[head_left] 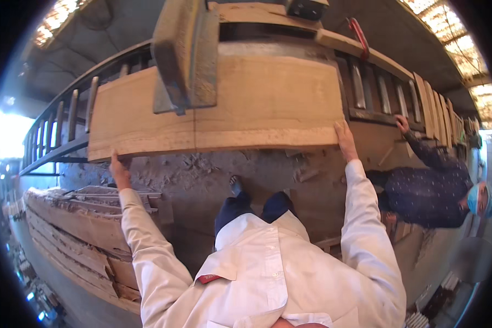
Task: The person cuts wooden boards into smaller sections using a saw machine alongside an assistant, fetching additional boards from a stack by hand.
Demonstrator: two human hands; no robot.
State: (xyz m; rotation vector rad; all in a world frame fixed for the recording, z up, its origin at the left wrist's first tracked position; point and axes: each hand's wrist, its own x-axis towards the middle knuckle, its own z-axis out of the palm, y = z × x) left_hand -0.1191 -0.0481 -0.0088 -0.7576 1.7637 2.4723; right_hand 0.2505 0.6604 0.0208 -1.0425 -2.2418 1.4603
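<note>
At the bottom centre of the frame is my white shirt, sleeves running up both sides. My left hand (119, 170), centre-left, pushes against the near edge of the wood slab (218, 106), fingers (115, 159) pressed flat under/along the edge, not wrapped round it. My right hand (345, 139), right of centre, lies w/ open palm on the slab's right corner, fingers spread & straight. Both hands are spaced wide, prob. to keep the long board square as it feeds. The slab is broad, pale, smooth-sawn on top, w/ a rougher bark-ish strip along the near edge; it sits in the upper middle of the frame on the saw bed. Above it the grey metal saw guard (185, 52) stands over a thin cut line. Floor below is thick w/ sawdust & offcuts. Lower left: stack of rough planks (76, 235). Far right, a co-worker's hand (402, 123) rests on the roller rails (377, 93).
</note>
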